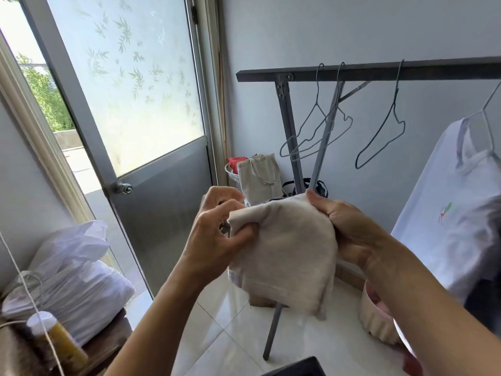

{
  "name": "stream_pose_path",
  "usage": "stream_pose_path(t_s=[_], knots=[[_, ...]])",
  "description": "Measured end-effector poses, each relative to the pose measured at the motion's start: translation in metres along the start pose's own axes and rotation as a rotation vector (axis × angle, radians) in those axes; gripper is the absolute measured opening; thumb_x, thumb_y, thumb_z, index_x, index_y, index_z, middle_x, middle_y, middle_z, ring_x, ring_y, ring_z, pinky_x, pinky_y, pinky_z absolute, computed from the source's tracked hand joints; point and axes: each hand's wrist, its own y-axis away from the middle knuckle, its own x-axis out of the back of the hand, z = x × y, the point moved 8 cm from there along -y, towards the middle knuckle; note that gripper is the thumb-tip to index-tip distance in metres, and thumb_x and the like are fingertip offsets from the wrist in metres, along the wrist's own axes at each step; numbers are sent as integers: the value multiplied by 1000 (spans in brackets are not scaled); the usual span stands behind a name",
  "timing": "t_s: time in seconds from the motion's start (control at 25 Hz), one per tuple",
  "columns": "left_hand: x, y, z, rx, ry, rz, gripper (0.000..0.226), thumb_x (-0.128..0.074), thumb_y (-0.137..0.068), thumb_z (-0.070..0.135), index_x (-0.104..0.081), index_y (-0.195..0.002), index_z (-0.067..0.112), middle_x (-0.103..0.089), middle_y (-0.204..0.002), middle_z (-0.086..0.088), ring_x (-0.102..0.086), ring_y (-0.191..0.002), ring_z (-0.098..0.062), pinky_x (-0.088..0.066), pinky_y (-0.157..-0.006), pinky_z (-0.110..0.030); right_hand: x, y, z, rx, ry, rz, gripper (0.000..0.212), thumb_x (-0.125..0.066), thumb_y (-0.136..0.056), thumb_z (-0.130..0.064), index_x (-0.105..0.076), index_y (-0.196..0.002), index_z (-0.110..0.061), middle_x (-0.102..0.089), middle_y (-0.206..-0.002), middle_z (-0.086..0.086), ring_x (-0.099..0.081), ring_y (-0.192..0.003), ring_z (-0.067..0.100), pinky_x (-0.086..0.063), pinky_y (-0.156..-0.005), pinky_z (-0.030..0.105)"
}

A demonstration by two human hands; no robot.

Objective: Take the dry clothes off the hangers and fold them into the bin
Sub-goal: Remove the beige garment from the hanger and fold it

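Beige cloth [287, 248] hangs bunched in mid-air between both hands, in front of the rack [352, 73]. The left hand [217, 234] pinches its left corner with curled fingers [241, 232]; the right hand [349, 229] clamps its right edge, thumb on top. Behind, three bare wire hangers [317, 131] hang on the rack. Far right, a white shirt [447, 213] hangs on a hanger above a pink bin [375, 318] on the floor.

Between the door [151, 131] and the rack [379, 73] the tiled floor [230, 335] lies open. The rack's legs [291, 137] and three bare hangers [320, 131] crowd the middle. A white shirt [455, 213] fills the right side, above a pink bin [376, 318]. Bags [260, 175] block the far corner; a bundle [73, 280] sits left.
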Motion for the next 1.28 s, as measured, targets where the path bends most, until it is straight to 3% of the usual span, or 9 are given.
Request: stream_pose_path(t_s=[0.12,0.2,0.28,0.4,0.68,0.88,0.96,1.12,1.28], knots=[[-11,2,-10,177,257,-21,17,-62,-85,27,-64,-94,13,-63,-90,14,-60,-83,-2,-49,-68,-20,-10,4,0,27,61,-168,66,-71,-70,-53,-69,-113,-3,-72,-105,14,-71,-94,25,-57,-76,36],[-13,5,-19,310,349,26,4,-58,-95,16,-60,-96,13,-62,-81,11,-58,-73,-2,-49,-63,-18,-12,6,1,57,116,-229,65,-85,-63,-41,-70,-111,1,-71,-110,17,-69,-101,28,-57,-83,39],[-15,11,-24,419,441,60,10,-52,-99,13,-61,-101,11,-66,-82,5,-61,-72,-4,-50,-62,-18,-5,2,-1,108,165,-151,38,-76,-76,-19,-68,-106,3,-72,-101,15,-70,-89,24,-59,-80,38],[-20,20,-26,572,658,84,19,-48,-100,18,-62,-101,6,-69,-76,1,-66,-66,-7,-52,-55,-20,5,-1,-9,241,258,36,14,-62,-90,-13,-68,-97,-2,-70,-82,7,-64,-71,16,-55,-69,33],[-42,39,-28,784,951,131,28,-52,-98,27,-66,-96,3,-70,-75,-8,-68,-61,-15,-55,-51,-24,7,-4,-8,410,501,281,28,-53,-98,-36,-59,-88,-11,-62,-80,3,-56,-72,16,-49,-66,35],[-59,50,-41,791,889,73,27,-52,-98,25,-65,-109,4,-72,-85,-8,-70,-72,-17,-57,-59,-27,35,-10,34,106,190,124,65,-73,-76,-57,-61,-114,-6,-69,-112,18,-69,-98,32,-56,-85,45],[-70,57,-47,779,828,40,26,-52,-99,24,-61,-115,7,-72,-92,-9,-70,-80,-18,-58,-65,-27,40,-4,51,2,141,-1,56,-73,-73,-46,-67,-110,-5,-71,-110,19,-70,-98,33,-55,-88,47],[-92,82,-67,849,695,111,18,-53,-99,27,-63,-108,15,-71,-93,-2,-68,-79,-10,-56,-67,-24,64,-11,76,144,198,149,20,-61,-93,-28,-70,-94,-11,-73,-93,10,-68,-79,19,-57,-70,36],[-95,120,-91,849,203,379,21,-47,-101,38,-60,-93,24,-68,-84,9,-63,-76,-1,-51,-72,-25,74,-21,95,446,616,350,34,-45,-101,-34,-54,-74,-15,-56,-67,-6,-48,-58,1,-42,-57,23]])
